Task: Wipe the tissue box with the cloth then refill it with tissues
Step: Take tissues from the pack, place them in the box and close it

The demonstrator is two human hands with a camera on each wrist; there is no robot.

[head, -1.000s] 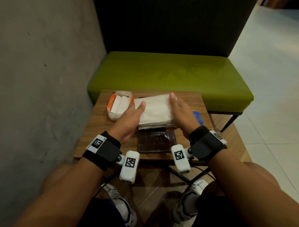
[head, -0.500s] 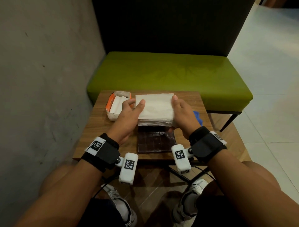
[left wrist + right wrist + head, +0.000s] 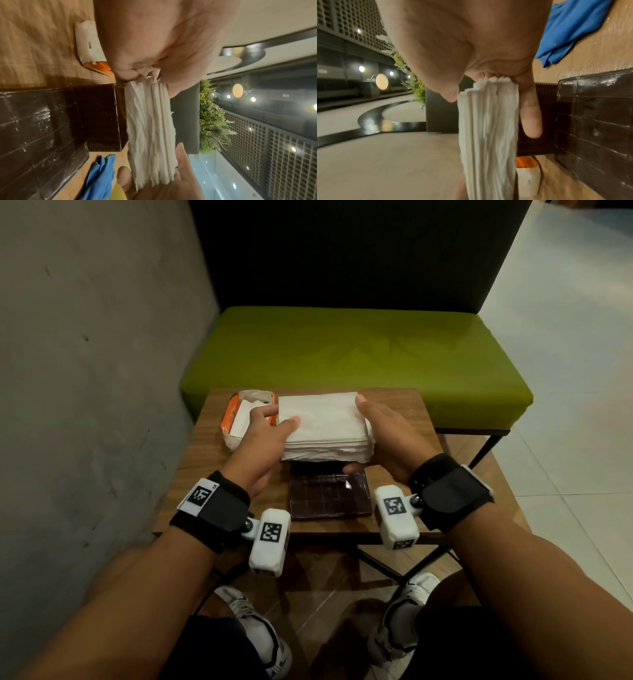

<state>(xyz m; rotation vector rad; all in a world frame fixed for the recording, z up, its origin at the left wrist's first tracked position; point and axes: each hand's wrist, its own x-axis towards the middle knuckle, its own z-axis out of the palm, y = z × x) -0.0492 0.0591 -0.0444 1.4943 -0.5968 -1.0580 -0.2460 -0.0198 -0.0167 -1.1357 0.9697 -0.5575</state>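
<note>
Gripping the tissue stack (image 3: 323, 424) from both ends, left hand (image 3: 265, 446) and right hand (image 3: 383, 436) pinch it above the dark tissue box (image 3: 101, 117).

A thick stack of white tissues (image 3: 323, 424) sits level above the middle of the desk (image 3: 191, 474), held at its 9 o'clock edge by the left hand (image 3: 263, 446) and at its 3 o'clock edge by the right hand (image 3: 383, 440). Directly beneath it stands the dark brown ribbed tissue box (image 3: 101, 117), mostly hidden. At the stack's 6 o'clock lies a flat, glossy dark brown lid (image 3: 329, 496). The blue cloth (image 3: 570, 29) lies crumpled on the desk at 3 o'clock. An open orange-and-white tissue pack (image 3: 245, 419) rests at 9 o'clock.
</note>
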